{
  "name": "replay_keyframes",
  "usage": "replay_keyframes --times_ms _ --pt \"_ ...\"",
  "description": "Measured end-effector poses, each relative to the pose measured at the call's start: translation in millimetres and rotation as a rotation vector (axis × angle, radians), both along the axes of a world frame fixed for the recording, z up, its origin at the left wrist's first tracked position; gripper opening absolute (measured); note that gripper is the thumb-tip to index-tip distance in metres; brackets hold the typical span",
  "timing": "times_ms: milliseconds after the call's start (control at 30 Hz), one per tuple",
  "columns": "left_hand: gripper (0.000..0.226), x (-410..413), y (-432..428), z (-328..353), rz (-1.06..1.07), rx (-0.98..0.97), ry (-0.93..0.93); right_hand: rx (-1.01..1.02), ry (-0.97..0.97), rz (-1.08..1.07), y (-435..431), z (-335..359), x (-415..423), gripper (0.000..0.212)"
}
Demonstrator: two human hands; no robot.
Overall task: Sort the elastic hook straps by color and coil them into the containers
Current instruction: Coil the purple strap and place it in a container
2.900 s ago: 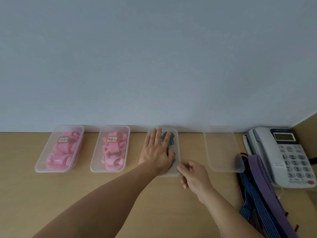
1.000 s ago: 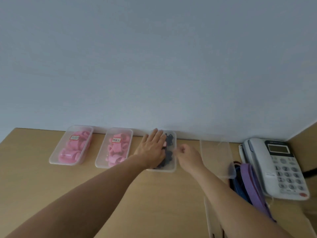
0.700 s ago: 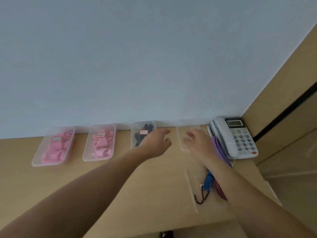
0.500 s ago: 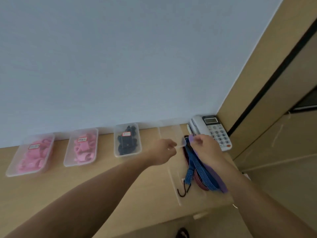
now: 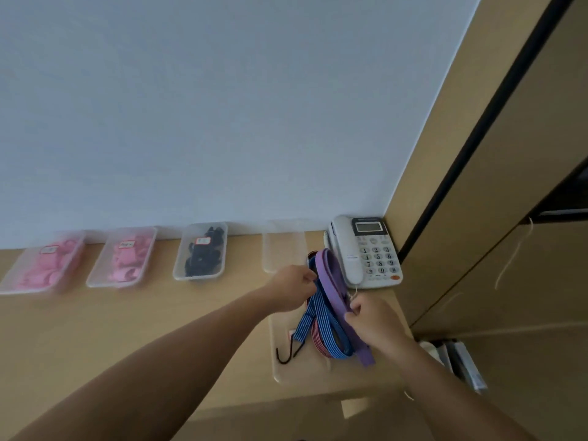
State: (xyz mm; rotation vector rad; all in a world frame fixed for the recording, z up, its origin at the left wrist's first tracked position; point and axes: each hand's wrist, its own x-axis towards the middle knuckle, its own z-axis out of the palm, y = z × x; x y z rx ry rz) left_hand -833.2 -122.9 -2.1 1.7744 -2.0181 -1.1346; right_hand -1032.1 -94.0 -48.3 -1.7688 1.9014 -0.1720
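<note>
Elastic hook straps [image 5: 324, 326] are lying bunched at the right end of the desk [image 5: 159, 313] with both hands gripping into the bundle.

The left hand [image 5: 291, 292] is curling its fingers tightly around the upper part of the bundle, where the blue striped strap [image 5: 307, 323] runs under its knuckles. Which strands it is holding cannot be told. The right hand [image 5: 370, 319] is pinching the purple strap [image 5: 331, 281] between curled fingers and thumb. A red striped strap [image 5: 316, 338] is resting beneath the blue one, and a black hook [image 5: 283, 356] is lying on a flat clear plastic piece [image 5: 286, 374]. An empty clear container [image 5: 283, 246] is sitting just beyond the hands, beside a grey telephone [image 5: 366, 249]. Further left, along the wall, three filled containers are standing in a row: one black [image 5: 201, 251] and two pink [image 5: 122, 257] [image 5: 41, 262].
</note>
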Motion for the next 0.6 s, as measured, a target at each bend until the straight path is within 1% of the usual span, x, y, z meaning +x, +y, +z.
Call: replay_keyframes --times_ms 67,133,200,233,300,367,433,500,600 --pt "0.014 -10 3 -3 0.034 0.012 -0.018 0.077 -0.015 0.033 0 -8 -7 0.02" --pt "0.006 -19 7 -5 0.059 0.022 -0.029 0.11 -0.02 0.081 0 -16 -9 0.019" --pt "0.004 -26 11 -4 0.081 0.021 -0.028 0.1 -0.032 0.094 -5 -19 -11 0.019" --pt "0.006 -28 13 -2 0.095 0.013 -0.028 0.104 -0.073 0.09 -9 -17 -11 0.02" --pt "0.012 -29 14 4 0.126 -0.018 -0.032 0.124 -0.241 0.052 -18 -5 -11 0.019" --pt "0.023 -28 13 10 0.148 -0.044 -0.025 0.144 -0.522 -0.06 -27 18 -10 0.014" --pt "0.026 -27 10 17 0.179 -0.033 0.03 0.159 -0.787 -0.156 -36 44 -10 0.004" --pt "0.019 -29 6 25 0.216 0.002 0.148 0.124 -0.95 -0.174 -44 67 -10 0.005" --pt "0.011 -34 2 43 0.215 0.099 0.382 0.071 -1.091 -0.141 -56 95 -6 0.012"
